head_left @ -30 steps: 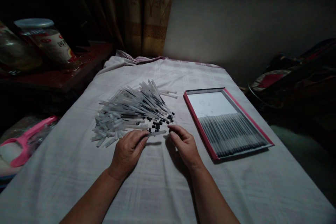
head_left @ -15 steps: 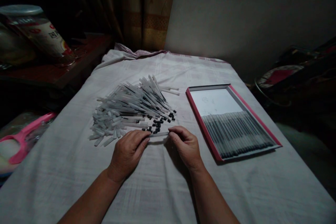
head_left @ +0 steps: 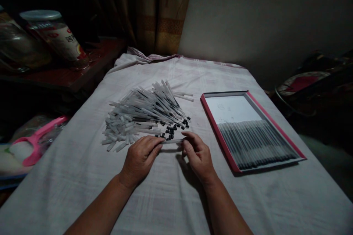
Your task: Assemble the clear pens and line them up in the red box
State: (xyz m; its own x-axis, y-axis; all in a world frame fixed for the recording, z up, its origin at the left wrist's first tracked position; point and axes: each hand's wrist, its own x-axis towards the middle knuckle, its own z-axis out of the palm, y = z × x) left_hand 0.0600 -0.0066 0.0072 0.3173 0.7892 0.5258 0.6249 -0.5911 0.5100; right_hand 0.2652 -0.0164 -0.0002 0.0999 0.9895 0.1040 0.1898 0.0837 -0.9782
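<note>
A clear pen (head_left: 173,141) lies level just above the cloth, stretched between my two hands. My left hand (head_left: 143,156) pinches its left end between thumb and fingers. At its right end is my right hand (head_left: 198,156), with the thumb against the tip and the index finger lifted a little away. Just beyond the hands are small black plugs (head_left: 172,131) in a loose cluster. Behind them spreads a pile of clear pen barrels and refills (head_left: 146,102), and translucent caps (head_left: 120,130) are heaped at its left.
To the right stands a shallow red-edged box (head_left: 202,99) with a row of assembled pens (head_left: 255,145) in it. A pale checked cloth (head_left: 165,198) covers the table. Lidded jars (head_left: 59,40) stand on a dark red surface at left, near a pink handle (head_left: 41,137).
My right index finger has lifted off the pen's right end, and the right fingers are a little more spread. My left hand keeps its pinch. The whole view has shifted slightly.
</note>
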